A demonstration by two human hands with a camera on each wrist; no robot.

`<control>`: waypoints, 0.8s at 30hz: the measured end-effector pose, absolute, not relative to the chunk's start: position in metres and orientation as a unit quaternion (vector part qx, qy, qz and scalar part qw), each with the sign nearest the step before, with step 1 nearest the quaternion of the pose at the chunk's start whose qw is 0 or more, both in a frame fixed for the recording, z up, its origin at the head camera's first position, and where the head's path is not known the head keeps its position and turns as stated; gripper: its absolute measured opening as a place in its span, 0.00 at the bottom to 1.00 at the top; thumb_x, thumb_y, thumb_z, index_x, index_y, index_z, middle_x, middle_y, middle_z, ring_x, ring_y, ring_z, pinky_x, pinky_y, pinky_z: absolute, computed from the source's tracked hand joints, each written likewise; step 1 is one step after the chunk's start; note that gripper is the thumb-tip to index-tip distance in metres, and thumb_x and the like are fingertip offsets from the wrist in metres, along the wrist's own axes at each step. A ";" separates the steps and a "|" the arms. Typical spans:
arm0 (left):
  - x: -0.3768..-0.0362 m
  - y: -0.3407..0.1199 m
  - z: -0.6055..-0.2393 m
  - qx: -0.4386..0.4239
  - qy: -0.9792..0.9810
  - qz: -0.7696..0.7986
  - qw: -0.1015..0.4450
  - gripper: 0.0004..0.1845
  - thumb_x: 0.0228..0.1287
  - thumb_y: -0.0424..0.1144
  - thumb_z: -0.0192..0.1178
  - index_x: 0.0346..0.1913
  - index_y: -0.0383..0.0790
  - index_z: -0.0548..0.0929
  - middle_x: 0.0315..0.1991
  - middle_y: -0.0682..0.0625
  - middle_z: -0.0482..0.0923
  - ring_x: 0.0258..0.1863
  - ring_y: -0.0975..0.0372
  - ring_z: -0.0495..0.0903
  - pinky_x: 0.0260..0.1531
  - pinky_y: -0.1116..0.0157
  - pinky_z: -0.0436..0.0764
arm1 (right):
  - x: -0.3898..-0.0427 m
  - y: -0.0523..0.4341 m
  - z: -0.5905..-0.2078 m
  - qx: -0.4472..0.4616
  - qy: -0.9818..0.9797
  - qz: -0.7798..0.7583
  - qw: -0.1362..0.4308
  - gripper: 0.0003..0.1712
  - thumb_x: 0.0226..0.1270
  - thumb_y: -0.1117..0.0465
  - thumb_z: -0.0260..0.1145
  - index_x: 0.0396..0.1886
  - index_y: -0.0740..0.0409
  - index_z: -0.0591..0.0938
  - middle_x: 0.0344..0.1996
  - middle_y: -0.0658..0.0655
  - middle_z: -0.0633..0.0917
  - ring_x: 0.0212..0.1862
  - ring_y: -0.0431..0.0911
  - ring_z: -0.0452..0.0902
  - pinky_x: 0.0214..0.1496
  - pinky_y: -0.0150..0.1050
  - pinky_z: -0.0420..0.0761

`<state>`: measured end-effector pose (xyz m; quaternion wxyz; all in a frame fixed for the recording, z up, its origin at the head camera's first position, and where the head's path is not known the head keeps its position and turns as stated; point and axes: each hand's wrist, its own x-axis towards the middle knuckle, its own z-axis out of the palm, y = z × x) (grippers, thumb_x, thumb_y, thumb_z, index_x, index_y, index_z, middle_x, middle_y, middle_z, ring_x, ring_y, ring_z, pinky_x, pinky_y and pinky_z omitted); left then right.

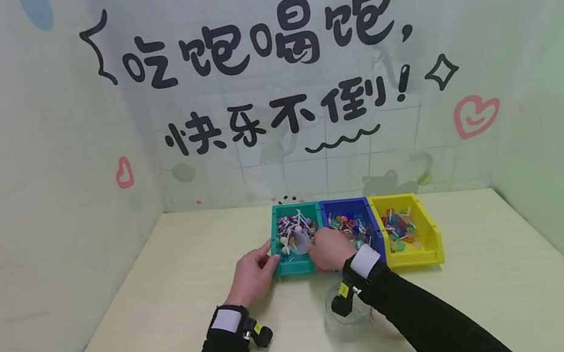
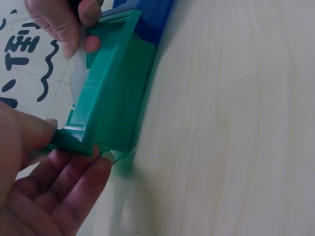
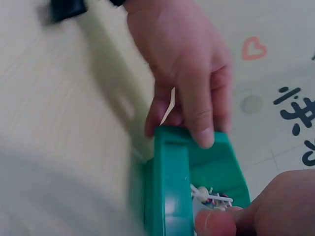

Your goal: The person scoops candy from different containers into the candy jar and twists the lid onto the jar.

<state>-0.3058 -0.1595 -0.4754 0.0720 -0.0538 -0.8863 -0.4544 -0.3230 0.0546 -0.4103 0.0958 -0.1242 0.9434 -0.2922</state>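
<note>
A green bin (image 1: 292, 267) of striped lollipops stands leftmost in a row of three on the pale table. My left hand (image 1: 267, 255) grips its front left corner, thumb on the rim and fingers on the outer wall (image 2: 113, 98). My right hand (image 1: 315, 247) hovers over the bin's front right part and pinches a white-stick lollipop in a clear wrapper (image 2: 78, 73). The right wrist view looks along the bin's rim (image 3: 167, 187) to the left hand (image 3: 192, 132), with lollipops (image 3: 211, 197) inside.
A blue bin (image 1: 373, 229) and a yellow bin (image 1: 430, 238) of colourful sweets adjoin the green one on the right. A clear jar (image 1: 344, 317) and a white round object (image 1: 385, 324) stand under my right forearm. Printed walls enclose the table on three sides.
</note>
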 end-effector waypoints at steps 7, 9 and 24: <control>-0.305 -0.160 -0.475 -0.056 -0.883 -0.461 0.073 0.28 0.82 0.41 0.64 0.79 0.41 0.75 0.35 0.47 0.79 0.37 0.58 0.75 0.35 0.66 0.74 | -0.323 0.050 -0.406 -0.060 0.887 -0.435 0.140 0.25 0.89 0.61 0.57 0.26 0.61 0.87 0.17 0.50 0.85 0.21 0.41 0.81 0.23 0.31 0.71; -0.305 -0.160 -0.475 -0.056 -0.883 -0.460 0.069 0.28 0.82 0.41 0.64 0.79 0.41 0.75 0.35 0.47 0.79 0.37 0.58 0.74 0.35 0.66 0.73 | -0.322 0.050 -0.406 -0.048 0.882 -0.445 0.148 0.25 0.89 0.60 0.58 0.26 0.62 0.86 0.17 0.50 0.86 0.23 0.42 0.85 0.23 0.30 0.73; -0.305 -0.157 -0.477 -0.050 -0.884 -0.459 0.066 0.29 0.82 0.42 0.65 0.80 0.43 0.74 0.34 0.48 0.80 0.36 0.59 0.75 0.35 0.67 0.74 | -0.324 0.048 -0.413 -0.029 0.853 -0.497 0.156 0.21 0.88 0.60 0.58 0.47 0.73 0.90 0.23 0.53 0.91 0.19 0.35 0.82 0.20 0.27 0.73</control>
